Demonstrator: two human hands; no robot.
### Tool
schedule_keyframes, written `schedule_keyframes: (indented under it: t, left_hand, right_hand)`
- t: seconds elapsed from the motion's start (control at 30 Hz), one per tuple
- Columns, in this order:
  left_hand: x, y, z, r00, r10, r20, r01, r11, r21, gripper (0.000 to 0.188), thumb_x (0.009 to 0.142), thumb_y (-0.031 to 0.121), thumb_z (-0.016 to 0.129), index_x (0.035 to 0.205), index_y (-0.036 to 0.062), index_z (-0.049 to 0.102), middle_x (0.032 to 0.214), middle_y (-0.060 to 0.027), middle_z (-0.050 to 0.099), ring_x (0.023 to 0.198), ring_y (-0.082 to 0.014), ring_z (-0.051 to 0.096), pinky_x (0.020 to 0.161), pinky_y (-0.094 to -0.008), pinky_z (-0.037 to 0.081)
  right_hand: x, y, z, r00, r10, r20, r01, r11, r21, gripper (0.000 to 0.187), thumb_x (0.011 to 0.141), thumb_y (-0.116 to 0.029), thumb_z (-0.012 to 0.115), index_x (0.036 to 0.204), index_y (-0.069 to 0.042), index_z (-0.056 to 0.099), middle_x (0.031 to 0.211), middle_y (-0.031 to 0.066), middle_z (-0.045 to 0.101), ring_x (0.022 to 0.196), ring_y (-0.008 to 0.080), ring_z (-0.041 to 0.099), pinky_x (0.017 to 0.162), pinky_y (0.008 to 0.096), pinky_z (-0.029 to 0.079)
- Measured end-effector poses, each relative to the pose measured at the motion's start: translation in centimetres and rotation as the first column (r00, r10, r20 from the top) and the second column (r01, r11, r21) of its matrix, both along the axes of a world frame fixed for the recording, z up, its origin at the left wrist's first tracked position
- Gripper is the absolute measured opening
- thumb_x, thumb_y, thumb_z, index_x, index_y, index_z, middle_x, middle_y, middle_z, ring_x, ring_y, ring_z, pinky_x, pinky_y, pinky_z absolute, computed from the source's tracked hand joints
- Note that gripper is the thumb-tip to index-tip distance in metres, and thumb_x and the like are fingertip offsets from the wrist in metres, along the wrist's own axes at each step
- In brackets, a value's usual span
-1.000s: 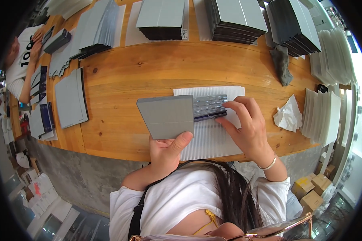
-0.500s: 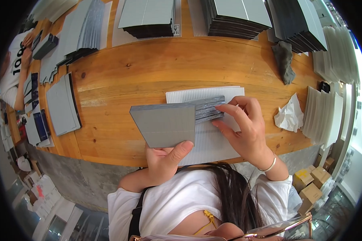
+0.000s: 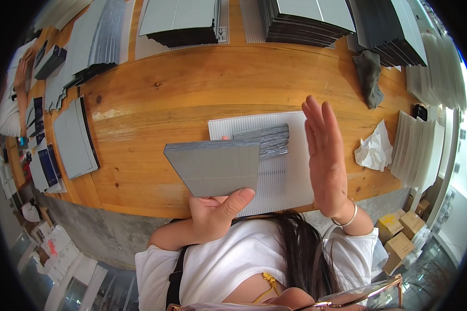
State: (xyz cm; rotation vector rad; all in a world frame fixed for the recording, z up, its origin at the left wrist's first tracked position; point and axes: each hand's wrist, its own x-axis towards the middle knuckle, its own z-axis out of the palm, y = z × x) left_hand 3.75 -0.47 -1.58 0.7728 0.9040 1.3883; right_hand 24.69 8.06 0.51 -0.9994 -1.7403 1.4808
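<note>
My left hand (image 3: 215,212) grips a thick stack of grey sheets (image 3: 213,168) from its near right corner, thumb on top. A fingertip shows past its far edge. Partly behind the stack lies a bundle of narrow dark grey strips (image 3: 272,140), on a white corrugated plastic sheet (image 3: 296,176). My right hand (image 3: 327,155) is raised at the right side of that sheet, apart from the stack. Its fingers are stretched out straight, with nothing in them.
Tall stacks of grey sheets (image 3: 180,15) line the table's far side. A grey cloth (image 3: 368,78), crumpled white paper (image 3: 374,147) and piled white corrugated sheets (image 3: 416,150) are at right. More grey sheets (image 3: 73,140) lie at left, where another person's arm (image 3: 22,78) reaches in.
My right hand has let go of the bundle of strips, straightened its fingers and lifted to the right. My left hand's stack has shifted slightly nearer to me.
</note>
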Motion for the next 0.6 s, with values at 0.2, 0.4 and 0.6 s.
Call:
schedule_keyframes:
  t: [0.2, 0.4, 0.6]
  left_hand:
    - [0.0, 0.2, -0.2, 1.0, -0.016, -0.002, 0.016, 1.0, 0.021, 0.056, 0.088, 0.016, 0.076, 0.14, 0.0104, 0.054, 0.137, -0.0067, 0.058, 0.142, -0.0333, 0.04, 0.122, -0.0528, 0.013]
    - [0.3, 0.4, 0.2, 0.999, 0.031, -0.011, -0.032, 0.997, -0.068, 0.055, 0.088, 0.015, 0.075, 0.139, 0.0111, 0.054, 0.132, -0.0048, 0.061, 0.142, -0.0333, 0.039, 0.122, -0.0536, 0.013]
    - [1.3, 0.6, 0.8, 0.987, 0.15, 0.065, -0.14, 0.981, -0.136, 0.056, 0.088, 0.015, 0.076, 0.139, 0.0113, 0.054, 0.134, -0.0055, 0.06, 0.142, -0.0325, 0.041, 0.123, -0.0535, 0.012]
  right_hand:
    - [-2.3, -1.0, -0.7, 0.954, -0.089, -0.286, 0.034, 0.981, -0.193, 0.09, 0.102, -0.064, 0.029, 0.162, -0.007, -0.004, 0.168, 0.0221, -0.004, 0.157, 0.0321, -0.003, 0.124, 0.0435, -0.003]
    - [-2.3, -1.0, -1.0, 0.945, -0.035, -0.324, -0.014, 0.989, -0.147, 0.091, 0.102, -0.062, 0.03, 0.161, -0.004, -0.006, 0.168, 0.0234, -0.006, 0.157, 0.0327, -0.006, 0.123, 0.0433, -0.005]
    - [-1.1, 0.2, -0.4, 0.992, 0.118, 0.036, -0.122, 0.984, 0.13, 0.078, 0.1, -0.042, 0.052, 0.159, 0.0, 0.023, 0.166, 0.0258, 0.012, 0.156, 0.0389, 0.01, 0.123, 0.0513, 0.01]
